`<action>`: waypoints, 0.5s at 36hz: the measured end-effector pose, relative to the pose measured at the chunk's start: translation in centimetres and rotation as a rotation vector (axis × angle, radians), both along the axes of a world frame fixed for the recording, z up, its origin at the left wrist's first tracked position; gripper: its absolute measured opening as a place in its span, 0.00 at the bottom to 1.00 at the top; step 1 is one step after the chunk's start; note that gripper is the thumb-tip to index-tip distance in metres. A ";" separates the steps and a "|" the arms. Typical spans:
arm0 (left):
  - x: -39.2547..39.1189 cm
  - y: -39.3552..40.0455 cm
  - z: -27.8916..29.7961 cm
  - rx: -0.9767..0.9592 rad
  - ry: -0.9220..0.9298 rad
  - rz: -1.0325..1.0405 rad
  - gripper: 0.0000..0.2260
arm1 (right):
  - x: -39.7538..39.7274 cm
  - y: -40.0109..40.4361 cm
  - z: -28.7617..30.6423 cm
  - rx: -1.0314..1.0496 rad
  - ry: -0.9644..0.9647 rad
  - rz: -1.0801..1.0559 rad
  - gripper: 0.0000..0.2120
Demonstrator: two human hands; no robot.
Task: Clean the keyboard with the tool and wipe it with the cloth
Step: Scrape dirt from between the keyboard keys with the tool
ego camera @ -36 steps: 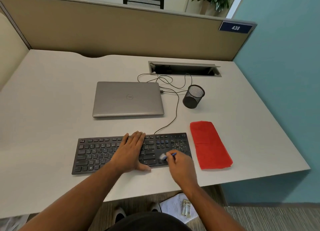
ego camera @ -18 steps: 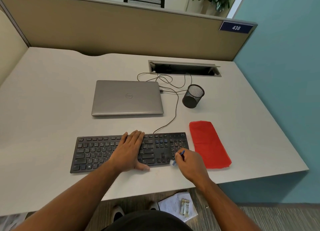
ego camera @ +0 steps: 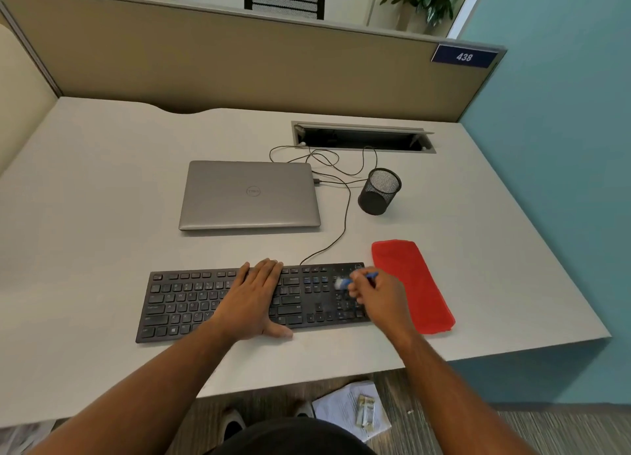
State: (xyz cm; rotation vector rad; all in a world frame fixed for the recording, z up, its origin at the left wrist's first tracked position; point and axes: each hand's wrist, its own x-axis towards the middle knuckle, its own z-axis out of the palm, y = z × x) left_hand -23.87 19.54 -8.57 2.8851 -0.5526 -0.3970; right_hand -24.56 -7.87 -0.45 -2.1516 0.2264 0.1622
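With my left hand [ego camera: 254,297] flat, fingers together, pinning the keyboard [ego camera: 191,301] on the worktop [ego camera: 85,198], I'd keep my right hand [ego camera: 380,299], pinched on the brush [ego camera: 348,281], sweeping short strokes over the number pad, cloth [ego camera: 411,283] waiting just beside.

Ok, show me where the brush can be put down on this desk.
Bare desk left of the laptop and keyboard; more right of the cloth and cup. Crowded: cables between laptop and cup.
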 end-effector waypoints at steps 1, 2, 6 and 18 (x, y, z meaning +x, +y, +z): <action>0.0 0.0 0.0 0.004 0.003 0.001 0.65 | 0.9 0.1 0.2 0.019 -0.007 -0.026 0.10; 0.0 0.0 0.0 0.003 0.004 0.002 0.65 | 1.7 0.3 0.3 0.021 -0.009 -0.032 0.09; -0.1 0.1 -0.1 -0.002 0.003 0.000 0.65 | 3.8 1.0 0.4 -0.090 0.016 0.043 0.09; -0.1 0.0 0.2 -0.001 0.007 -0.003 0.65 | 6.7 -0.9 1.4 -0.225 0.109 0.197 0.08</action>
